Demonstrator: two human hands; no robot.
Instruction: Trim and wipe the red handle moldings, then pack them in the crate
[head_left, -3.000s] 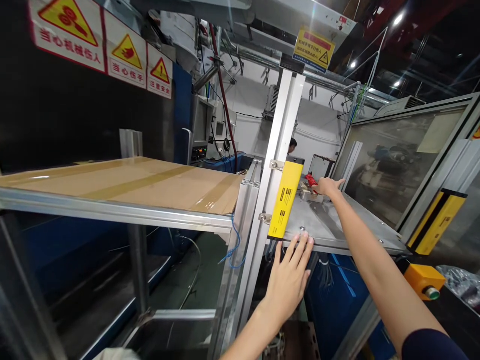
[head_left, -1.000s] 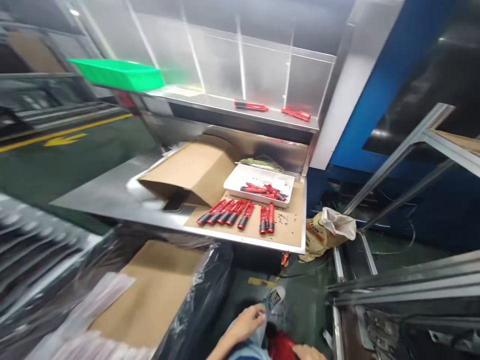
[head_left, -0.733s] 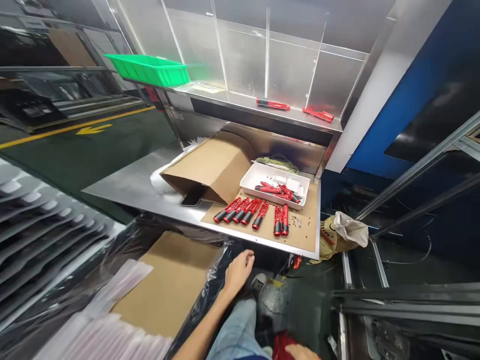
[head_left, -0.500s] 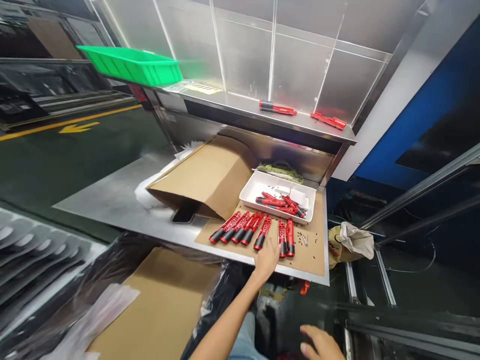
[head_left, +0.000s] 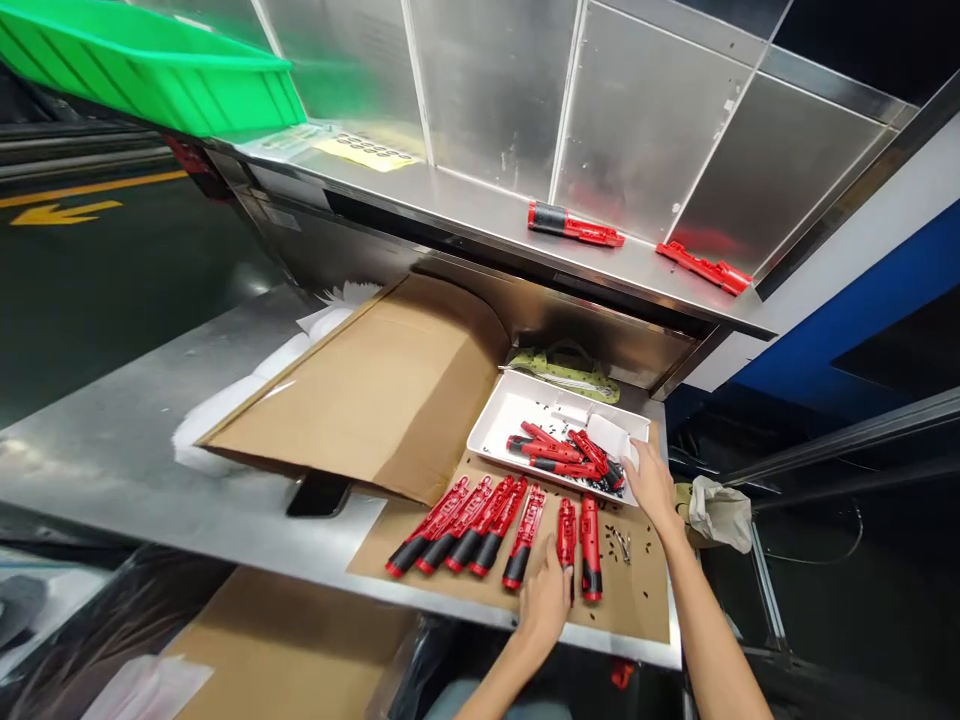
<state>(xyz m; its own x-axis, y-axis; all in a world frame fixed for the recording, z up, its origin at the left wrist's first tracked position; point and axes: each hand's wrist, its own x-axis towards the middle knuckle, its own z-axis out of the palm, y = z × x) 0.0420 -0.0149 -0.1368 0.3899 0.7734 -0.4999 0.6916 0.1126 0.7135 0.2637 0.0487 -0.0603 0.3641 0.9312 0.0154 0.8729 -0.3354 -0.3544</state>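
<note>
Red-and-black tool handles (head_left: 457, 530) lie side by side on a cardboard sheet (head_left: 630, 610) atop the steel worktop (head_left: 112, 440). Left hand (head_left: 545, 600): fingers (head_left: 556, 570) against the second handle from the right (head_left: 568, 535), grip undetermined. Right hand (head_left: 651, 487): fingers (head_left: 632, 455) loosely spread, touching the near corner of a white tray (head_left: 499, 425) containing more handles.

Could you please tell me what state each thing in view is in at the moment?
Left hand: on a red-and-black tool housing, grip unclear.
Right hand: open, fingers at the rim of the white tray.
Tray housings: lying loose inside the tray.
Row of five housings: side by side on the cardboard sheet.
Folded cardboard: arched, its edge over a black phone.
Green plastic crate: sitting on the steel shelf.
</note>
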